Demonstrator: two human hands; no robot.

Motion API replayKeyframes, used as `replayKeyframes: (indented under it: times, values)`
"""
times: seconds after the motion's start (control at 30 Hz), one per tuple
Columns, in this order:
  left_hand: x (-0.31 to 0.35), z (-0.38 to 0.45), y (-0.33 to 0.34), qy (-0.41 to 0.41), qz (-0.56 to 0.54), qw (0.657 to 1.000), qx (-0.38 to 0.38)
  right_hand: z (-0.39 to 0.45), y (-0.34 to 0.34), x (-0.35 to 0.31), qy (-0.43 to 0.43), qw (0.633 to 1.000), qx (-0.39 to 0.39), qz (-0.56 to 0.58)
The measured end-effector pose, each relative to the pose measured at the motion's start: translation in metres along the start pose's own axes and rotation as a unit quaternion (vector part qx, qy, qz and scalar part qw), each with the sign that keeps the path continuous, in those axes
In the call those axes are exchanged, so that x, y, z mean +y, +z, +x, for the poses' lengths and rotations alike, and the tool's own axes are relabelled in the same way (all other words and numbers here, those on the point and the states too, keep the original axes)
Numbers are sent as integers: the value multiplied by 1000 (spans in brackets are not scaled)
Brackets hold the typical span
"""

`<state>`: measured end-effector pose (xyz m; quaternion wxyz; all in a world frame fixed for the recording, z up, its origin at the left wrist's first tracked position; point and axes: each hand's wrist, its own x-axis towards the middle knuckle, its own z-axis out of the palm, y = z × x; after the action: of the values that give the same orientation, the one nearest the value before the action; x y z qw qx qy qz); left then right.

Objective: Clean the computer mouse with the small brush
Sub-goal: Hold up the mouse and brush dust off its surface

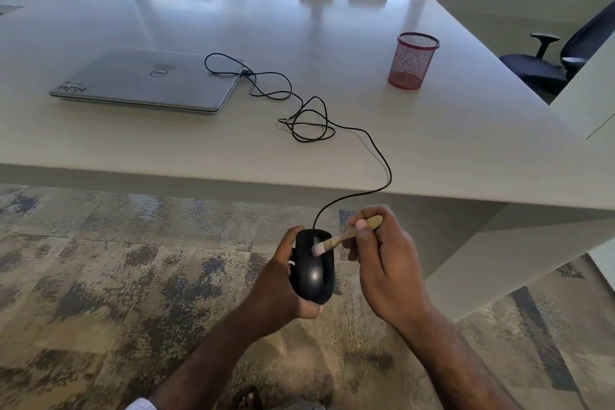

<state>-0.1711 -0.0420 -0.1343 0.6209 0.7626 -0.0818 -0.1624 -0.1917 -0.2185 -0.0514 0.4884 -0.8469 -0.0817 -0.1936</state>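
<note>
A black wired computer mouse is held in the air in front of the table's near edge, above the carpet. My left hand grips it from the left side and underneath. My right hand pinches a small wooden brush by its handle. The brush's pale bristles touch the top of the mouse near the scroll wheel. The mouse's black cable runs up over the table edge, coils on the tabletop and reaches the laptop.
A shut silver laptop lies on the white table at the left. A red mesh pen cup stands at the right. Chairs stand behind the table, a dark office chair at far right. Patterned carpet lies below.
</note>
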Motion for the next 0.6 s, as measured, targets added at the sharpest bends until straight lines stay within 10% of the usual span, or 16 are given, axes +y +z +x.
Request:
replayKeyframes:
  times: [0.6]
  values:
    - [-8, 0, -3, -1, 32, 999, 3, -2, 0, -3, -16, 994, -97, -37]
